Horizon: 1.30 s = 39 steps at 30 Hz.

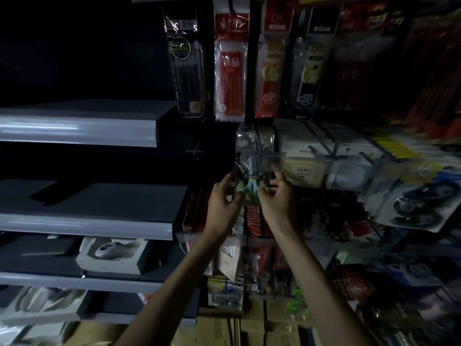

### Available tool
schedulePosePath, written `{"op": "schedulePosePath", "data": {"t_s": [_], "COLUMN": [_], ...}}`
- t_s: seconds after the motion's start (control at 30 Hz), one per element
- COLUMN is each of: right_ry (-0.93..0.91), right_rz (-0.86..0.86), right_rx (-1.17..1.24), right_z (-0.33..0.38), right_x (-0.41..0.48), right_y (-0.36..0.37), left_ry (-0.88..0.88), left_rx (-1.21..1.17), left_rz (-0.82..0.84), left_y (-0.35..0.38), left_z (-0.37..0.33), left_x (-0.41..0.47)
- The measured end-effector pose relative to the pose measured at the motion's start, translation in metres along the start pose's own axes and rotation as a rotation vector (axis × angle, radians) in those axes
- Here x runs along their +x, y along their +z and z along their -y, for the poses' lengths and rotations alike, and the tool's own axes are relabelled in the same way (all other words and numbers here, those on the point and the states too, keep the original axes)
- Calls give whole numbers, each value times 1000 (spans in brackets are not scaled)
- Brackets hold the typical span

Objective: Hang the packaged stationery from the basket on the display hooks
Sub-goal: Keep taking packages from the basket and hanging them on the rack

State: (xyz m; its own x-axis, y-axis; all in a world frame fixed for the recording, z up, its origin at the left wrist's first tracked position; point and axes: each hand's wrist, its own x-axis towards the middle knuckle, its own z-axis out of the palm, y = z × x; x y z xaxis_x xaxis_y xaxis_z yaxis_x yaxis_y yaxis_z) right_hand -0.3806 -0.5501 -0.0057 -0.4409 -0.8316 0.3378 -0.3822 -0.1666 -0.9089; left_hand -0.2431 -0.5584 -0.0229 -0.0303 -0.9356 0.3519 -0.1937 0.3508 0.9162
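A small clear-wrapped stationery pack point(252, 188) with pale green and dark print is held up in front of the display wall, below a clear price strip point(268, 159). My left hand point(223, 204) pinches its left edge. My right hand point(275, 201) pinches its right edge. The hook behind the pack is hidden by it and by the dim light. No basket shows in the view.
Pen refill packs hang above: a black one point(185, 68), a red one point(230, 71), more to the right. Boxed and blister-packed goods point(419, 203) crowd the right. Grey shelves point(77, 131) jut out at left. Cardboard boxes point(249, 325) sit low down.
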Motion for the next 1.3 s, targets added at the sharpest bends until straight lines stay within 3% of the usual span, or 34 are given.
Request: {"op": "schedulePosePath", "data": {"t_s": [0.47, 0.73, 1.3], "right_ry": [23, 63, 85], "right_rz": [-141, -74, -99], "right_rx": [-15, -8, 17], "right_z": [-23, -30, -32], "right_x": [-11, -9, -3], "right_y": [11, 11, 11], "left_ry": [-39, -92, -84], "left_rx": [-10, -34, -31], "left_rz": [-184, -224, -257], "left_y": [10, 19, 27], "left_z": [17, 18, 28], "left_x": [-1, 1, 5]}}
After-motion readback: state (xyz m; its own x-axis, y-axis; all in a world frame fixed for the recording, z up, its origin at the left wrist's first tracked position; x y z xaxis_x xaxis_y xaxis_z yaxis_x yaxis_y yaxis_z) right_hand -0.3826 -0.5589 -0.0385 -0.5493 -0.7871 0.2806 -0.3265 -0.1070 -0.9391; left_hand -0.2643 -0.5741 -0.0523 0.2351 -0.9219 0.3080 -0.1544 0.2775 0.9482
